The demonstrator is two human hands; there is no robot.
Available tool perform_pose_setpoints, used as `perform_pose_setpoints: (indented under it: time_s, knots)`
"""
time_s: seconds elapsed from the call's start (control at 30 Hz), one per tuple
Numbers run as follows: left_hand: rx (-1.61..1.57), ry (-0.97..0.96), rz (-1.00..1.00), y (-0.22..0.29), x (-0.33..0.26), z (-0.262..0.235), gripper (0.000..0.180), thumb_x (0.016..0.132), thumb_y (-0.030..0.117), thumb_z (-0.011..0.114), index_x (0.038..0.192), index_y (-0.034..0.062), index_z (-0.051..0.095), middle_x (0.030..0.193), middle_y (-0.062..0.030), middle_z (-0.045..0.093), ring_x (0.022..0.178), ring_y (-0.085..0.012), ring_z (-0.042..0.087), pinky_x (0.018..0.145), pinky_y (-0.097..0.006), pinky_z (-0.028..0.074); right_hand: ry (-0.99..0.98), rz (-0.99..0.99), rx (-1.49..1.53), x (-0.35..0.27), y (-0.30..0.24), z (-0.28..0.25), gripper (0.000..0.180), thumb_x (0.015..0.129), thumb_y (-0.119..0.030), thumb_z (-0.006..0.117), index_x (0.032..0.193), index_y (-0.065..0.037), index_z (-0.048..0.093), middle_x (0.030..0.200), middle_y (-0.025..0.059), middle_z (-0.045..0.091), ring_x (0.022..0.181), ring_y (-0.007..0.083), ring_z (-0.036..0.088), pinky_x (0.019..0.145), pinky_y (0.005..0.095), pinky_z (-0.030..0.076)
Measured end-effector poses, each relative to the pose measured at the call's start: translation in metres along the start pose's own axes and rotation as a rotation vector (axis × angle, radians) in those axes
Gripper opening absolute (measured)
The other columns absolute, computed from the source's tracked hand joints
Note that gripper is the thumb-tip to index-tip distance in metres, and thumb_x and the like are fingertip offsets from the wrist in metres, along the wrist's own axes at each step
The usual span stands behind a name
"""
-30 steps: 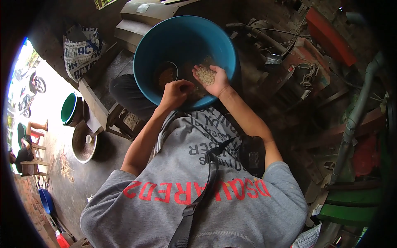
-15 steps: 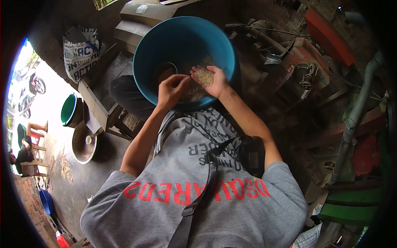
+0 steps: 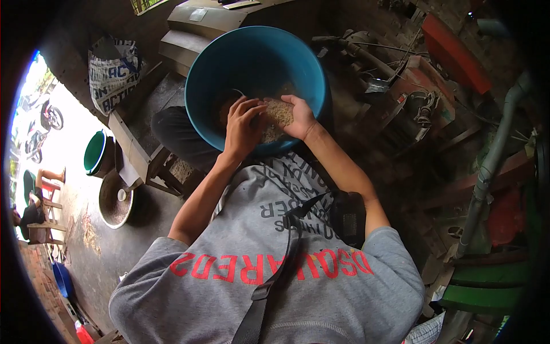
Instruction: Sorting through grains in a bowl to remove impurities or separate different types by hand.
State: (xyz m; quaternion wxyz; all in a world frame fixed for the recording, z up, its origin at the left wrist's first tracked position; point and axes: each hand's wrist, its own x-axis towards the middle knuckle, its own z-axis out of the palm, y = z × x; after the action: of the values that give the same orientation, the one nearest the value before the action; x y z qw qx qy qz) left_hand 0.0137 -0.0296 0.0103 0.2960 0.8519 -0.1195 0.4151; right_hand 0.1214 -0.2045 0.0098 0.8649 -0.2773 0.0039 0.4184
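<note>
A deep blue tub [image 3: 246,60] stands in front of me, and both my hands are over its near side. My right hand [image 3: 302,121] is turned palm up and cupped, holding a heap of small pale tan grains [image 3: 279,113]. Close against that heap is my left hand [image 3: 243,129], its fingers loosely bent and spread, back toward me; its fingertips are partly hidden, and I see nothing held in it. Inside the tub, more loose grain [image 3: 272,136] shows below my hands. A round container's thin rim [image 3: 238,92] peeks out behind my left hand.
At left are a metal basin [image 3: 116,215] with a small white cup, a green-lined bucket [image 3: 94,152] and a printed sack [image 3: 113,74]. Red and rusty machinery [image 3: 427,86] and a grey pipe [image 3: 487,172] crowd the right. A seated person's leg [image 3: 48,174] shows far left.
My left hand has moved in closer to my right palm, and its fingers have gone from pinched together to spread. My right hand stays cupped under the grain, almost in place.
</note>
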Motion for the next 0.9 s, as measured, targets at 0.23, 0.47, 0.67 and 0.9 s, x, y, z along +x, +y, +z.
perform_pose_setpoints:
  time_s: [0.23, 0.47, 0.67, 0.9]
  knots:
    - [-0.08, -0.092, -0.001, 0.001, 0.024, 0.014, 0.019, 0.083, 0.012, 0.078, 0.101, 0.0113, 0.079, 0.096, -0.0083, 0.072, 0.093, -0.0302, 0.066, 0.087, -0.041, 0.051, -0.013, 0.013, -0.005, 0.01, 0.001, -0.009, 0.044, 0.105, -0.029, 0.039, 0.126, 0.001, 0.064, 0.121, 0.0161, 0.072, 0.109, 0.0322, 0.069, 0.1, 0.0467, 0.055]
    - [-0.124, 0.002, -0.028, 0.006, 0.012, 0.022, 0.015, 0.083, 0.008, 0.079, 0.098, 0.01, 0.08, 0.097, -0.0101, 0.074, 0.089, -0.0295, 0.069, 0.08, -0.039, 0.055, 0.008, 0.022, -0.002, 0.003, 0.005, 0.001, 0.042, 0.104, -0.029, 0.041, 0.12, -0.001, 0.068, 0.12, 0.0148, 0.073, 0.108, 0.0304, 0.07, 0.101, 0.0444, 0.054]
    - [-0.088, 0.022, -0.058, 0.005, 0.011, 0.025, 0.015, 0.085, 0.013, 0.078, 0.1, 0.0095, 0.079, 0.099, -0.0101, 0.074, 0.093, -0.03, 0.07, 0.081, -0.039, 0.056, 0.022, 0.021, 0.004, 0.008, 0.004, -0.009, 0.04, 0.103, -0.028, 0.044, 0.119, 0.0, 0.068, 0.112, 0.0135, 0.074, 0.102, 0.0285, 0.071, 0.092, 0.0407, 0.058]
    - [-0.123, -0.022, -0.058, 0.001, 0.009, 0.026, 0.016, 0.085, 0.012, 0.076, 0.101, 0.0098, 0.078, 0.097, -0.0115, 0.071, 0.092, -0.0322, 0.068, 0.083, -0.041, 0.056, 0.04, 0.022, 0.021, 0.011, 0.004, -0.009, 0.039, 0.102, -0.026, 0.043, 0.116, 0.0, 0.068, 0.109, 0.0128, 0.074, 0.096, 0.0273, 0.072, 0.087, 0.0401, 0.06]
